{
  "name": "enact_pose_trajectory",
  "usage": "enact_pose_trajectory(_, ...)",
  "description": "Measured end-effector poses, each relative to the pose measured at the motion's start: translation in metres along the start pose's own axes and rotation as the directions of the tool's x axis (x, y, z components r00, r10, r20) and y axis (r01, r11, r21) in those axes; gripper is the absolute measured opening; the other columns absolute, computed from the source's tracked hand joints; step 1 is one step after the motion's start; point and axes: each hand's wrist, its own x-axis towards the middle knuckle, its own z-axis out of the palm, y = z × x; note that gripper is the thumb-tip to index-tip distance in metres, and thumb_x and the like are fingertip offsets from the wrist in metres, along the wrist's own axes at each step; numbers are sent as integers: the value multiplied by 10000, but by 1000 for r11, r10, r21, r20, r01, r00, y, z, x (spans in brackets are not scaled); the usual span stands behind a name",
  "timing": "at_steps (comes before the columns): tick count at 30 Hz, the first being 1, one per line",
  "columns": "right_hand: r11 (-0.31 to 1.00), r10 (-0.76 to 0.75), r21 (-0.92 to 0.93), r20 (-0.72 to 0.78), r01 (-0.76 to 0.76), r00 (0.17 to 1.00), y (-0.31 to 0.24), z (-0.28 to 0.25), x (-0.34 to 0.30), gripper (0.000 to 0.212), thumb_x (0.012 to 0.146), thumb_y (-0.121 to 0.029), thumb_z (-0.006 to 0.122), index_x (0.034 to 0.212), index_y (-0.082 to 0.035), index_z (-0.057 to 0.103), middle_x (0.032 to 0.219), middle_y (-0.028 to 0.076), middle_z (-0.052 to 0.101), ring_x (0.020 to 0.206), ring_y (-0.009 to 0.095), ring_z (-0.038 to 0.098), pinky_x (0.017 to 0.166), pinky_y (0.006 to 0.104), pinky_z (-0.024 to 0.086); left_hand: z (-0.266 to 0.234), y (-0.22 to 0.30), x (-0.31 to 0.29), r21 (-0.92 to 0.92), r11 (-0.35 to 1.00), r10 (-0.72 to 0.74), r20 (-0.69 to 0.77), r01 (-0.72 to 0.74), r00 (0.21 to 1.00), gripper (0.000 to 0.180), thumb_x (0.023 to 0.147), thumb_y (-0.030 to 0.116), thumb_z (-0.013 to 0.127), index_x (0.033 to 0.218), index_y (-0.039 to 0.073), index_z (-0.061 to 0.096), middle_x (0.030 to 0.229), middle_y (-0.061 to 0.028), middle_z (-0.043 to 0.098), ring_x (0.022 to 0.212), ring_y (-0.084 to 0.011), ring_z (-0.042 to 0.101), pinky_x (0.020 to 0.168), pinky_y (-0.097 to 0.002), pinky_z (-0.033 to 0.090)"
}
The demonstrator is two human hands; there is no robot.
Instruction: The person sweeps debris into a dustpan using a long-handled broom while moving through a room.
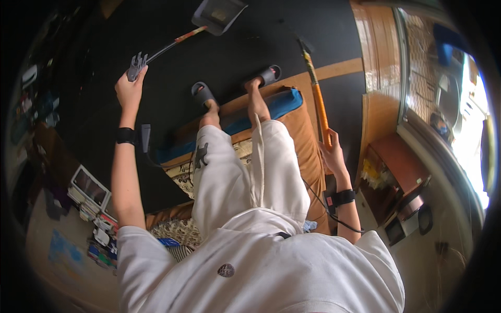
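My left hand (129,89) is closed round the grey toothed grip of a long-handled dustpan (222,18). Its thin pole slants away to the far middle, where the grey pan rests on the dark floor. In my right hand (334,155) is the end of an orange pole, which looks like a broom handle (320,107). That pole runs away from me, patterned toward its far end. A dark, indistinct head lies at its far end on the floor, too dim to make out well. The two tools are apart.
I sit on the edge of a low bed with a brown cover (308,151) and blue edging (286,103). My feet, in grey slippers (204,94), touch the dark floor (156,31). A reddish-brown cabinet (399,161) stands at right below a window. Books (86,201) are stacked at left.
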Motion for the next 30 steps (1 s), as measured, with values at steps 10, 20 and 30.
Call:
enact_pose_trajectory(10,912,-109,-367,209,182,972,-113,87,-27,433,854,-169,530,1242,-172,338,560,68,513,386,150,502,352,290,414,-95,-169,-178,-706,597,-660,-163,380,733,162,783,170,673,719,35,614,513,47,467,392,-20,341,381,-206,239)
enact_pose_trajectory(20,304,-490,-494,652,815,578,-261,261,-8,495,817,-202,539,1270,-179,340,782,226,608,722,412,589,632,448,480,-141,-267,-305,-867,320,-921,-191,381,339,207,819,157,636,665,58,540,472,78,370,365,-5,275,358,-210,172)
enact_pose_trajectory(30,-352,-346,-539,835,766,428,-399,459,16,462,849,-297,513,1280,-221,364,855,174,622,805,359,603,710,442,484,-129,-283,-392,-980,145,-980,-161,137,-114,161,833,115,600,721,82,489,516,83,326,405,-2,245,382,-202,161)
